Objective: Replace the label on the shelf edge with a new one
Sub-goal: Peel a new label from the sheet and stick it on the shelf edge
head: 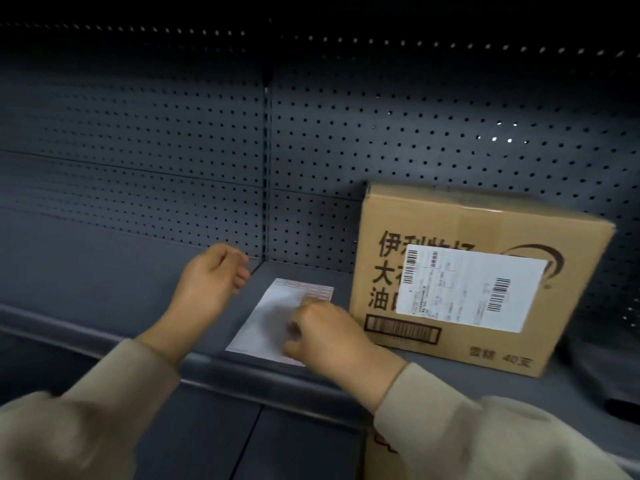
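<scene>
Dark shelf (104, 271) held one label sheet (273, 317) and one cardboard box (467, 271). Left hand (207, 275) hovered loosely curled, holding nothing; right hand (329, 337) rested curled on the sheet, grip unclear.

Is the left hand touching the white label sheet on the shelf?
Apart. The head view shows the left hand raised, dark shelf visible between it and the label sheet.
</scene>
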A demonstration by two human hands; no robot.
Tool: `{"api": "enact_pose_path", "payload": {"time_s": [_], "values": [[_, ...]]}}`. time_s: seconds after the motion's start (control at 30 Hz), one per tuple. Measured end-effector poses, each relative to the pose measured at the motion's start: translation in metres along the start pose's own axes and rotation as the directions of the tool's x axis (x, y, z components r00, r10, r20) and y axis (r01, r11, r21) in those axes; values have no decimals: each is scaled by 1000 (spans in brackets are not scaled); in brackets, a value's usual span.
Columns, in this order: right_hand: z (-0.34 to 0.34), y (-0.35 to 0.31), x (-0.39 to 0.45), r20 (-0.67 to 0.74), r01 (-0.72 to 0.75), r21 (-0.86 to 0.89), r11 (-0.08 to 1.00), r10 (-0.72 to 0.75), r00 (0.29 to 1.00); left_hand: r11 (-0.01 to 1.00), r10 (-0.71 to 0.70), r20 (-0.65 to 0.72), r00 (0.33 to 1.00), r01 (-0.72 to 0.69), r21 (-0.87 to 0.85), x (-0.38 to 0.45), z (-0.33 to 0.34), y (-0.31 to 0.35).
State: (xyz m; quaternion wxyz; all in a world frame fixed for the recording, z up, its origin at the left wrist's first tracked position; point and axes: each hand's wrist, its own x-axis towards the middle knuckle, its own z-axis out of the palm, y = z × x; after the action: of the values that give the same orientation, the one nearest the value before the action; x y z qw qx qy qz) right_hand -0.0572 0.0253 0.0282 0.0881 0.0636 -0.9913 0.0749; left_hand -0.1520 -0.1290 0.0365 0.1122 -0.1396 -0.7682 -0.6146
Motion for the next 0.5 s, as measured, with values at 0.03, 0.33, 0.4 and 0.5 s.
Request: {"api": "enact_pose_path", "payload": {"time_s": [0.03,0.33,0.4,0.5], "values": [[1,-1,1,8,-20,25,1000,19,1000,1000,-22,8,1000,22,1,1,-3,-4],[5,-6,2,20,-73,84,994,72,997,944,-321,356,878,326,48,15,-2,-25],[5,-7,0,-1,-83,95,992,83,997,942,-319,372,872,336,20,13,3,-21],[5,-7,0,-26,-79,125,989,83,996,951,-298,383,874,307,40,12,9,-18]]}}
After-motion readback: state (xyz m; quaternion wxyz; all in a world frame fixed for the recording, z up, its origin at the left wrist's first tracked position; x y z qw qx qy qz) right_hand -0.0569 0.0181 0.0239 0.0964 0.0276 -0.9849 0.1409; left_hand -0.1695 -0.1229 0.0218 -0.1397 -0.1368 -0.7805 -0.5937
